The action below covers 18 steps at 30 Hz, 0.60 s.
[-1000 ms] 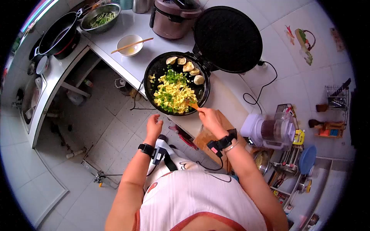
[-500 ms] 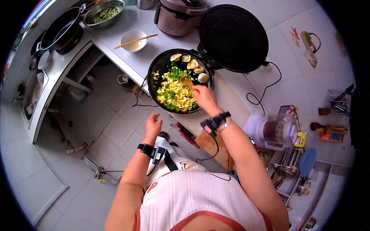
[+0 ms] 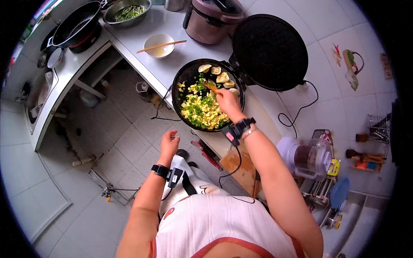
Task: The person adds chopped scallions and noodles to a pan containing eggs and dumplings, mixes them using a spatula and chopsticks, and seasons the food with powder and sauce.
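Chopped yellow egg with green onion (image 3: 202,111) lies in a round black pan (image 3: 177,105), and several dumplings (image 3: 222,78) sit along its upper right side. My right hand (image 3: 229,102) is closed round a wooden spatula (image 3: 210,86), whose blade touches green bits near the dumplings. The hand covers part of the pan's right side. My left hand (image 3: 169,143) hangs in front of the counter, below the pan, with its fingers loosely curled and apart, holding nothing.
The pan's black lid (image 3: 270,52) stands open behind it. A white bowl (image 3: 159,46) with chopsticks across it is at the pan's upper left. Beyond are a rice cooker (image 3: 211,23) and a metal bowl of green vegetables (image 3: 127,13). A food processor (image 3: 305,157) stands at right.
The spatula in my right hand has moved from the pan's lower right up toward the dumplings, and green onion is now more spread over the egg. The camera view has shifted slightly.
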Available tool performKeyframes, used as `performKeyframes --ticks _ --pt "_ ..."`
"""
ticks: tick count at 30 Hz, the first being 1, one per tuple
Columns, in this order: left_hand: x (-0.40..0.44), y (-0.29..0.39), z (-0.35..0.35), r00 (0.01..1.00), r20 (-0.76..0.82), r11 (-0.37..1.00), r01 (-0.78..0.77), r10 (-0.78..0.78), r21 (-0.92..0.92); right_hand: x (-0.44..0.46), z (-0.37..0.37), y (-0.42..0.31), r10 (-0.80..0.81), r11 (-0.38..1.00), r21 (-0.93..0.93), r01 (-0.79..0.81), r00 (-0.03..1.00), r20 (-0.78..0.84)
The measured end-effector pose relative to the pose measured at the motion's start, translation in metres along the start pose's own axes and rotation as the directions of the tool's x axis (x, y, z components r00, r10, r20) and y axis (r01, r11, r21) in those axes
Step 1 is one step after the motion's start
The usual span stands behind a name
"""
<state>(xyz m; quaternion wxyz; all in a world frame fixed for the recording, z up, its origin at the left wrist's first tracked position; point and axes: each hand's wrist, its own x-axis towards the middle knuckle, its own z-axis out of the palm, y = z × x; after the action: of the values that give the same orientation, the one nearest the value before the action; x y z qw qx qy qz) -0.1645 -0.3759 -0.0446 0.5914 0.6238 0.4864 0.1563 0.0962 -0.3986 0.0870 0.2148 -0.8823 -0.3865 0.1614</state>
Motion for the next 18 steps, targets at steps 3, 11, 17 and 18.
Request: performKeyframes --ticks 3,11,17,18 --pt "0.0 -0.002 0.0 1.0 -0.006 1.0 -0.008 0.008 -0.016 0.03 0.012 -0.005 0.025 1.0 -0.01 -0.025 0.999 -0.021" --pt "-0.012 -0.015 -0.018 0.993 -0.046 0.986 0.1 -0.108 -0.137 -0.057 -0.013 -0.012 -0.051 0.997 -0.051 0.058 0.989 0.135" --pt "-0.005 -0.013 -0.021 0.996 -0.05 0.983 0.071 -0.08 -0.167 -0.12 -0.062 0.008 0.063 0.997 -0.064 -0.048 0.965 0.255" --pt "-0.004 -0.012 -0.02 0.996 -0.045 0.983 0.071 -0.08 -0.168 -0.124 -0.056 0.016 0.067 0.996 -0.066 -0.052 0.965 0.253"
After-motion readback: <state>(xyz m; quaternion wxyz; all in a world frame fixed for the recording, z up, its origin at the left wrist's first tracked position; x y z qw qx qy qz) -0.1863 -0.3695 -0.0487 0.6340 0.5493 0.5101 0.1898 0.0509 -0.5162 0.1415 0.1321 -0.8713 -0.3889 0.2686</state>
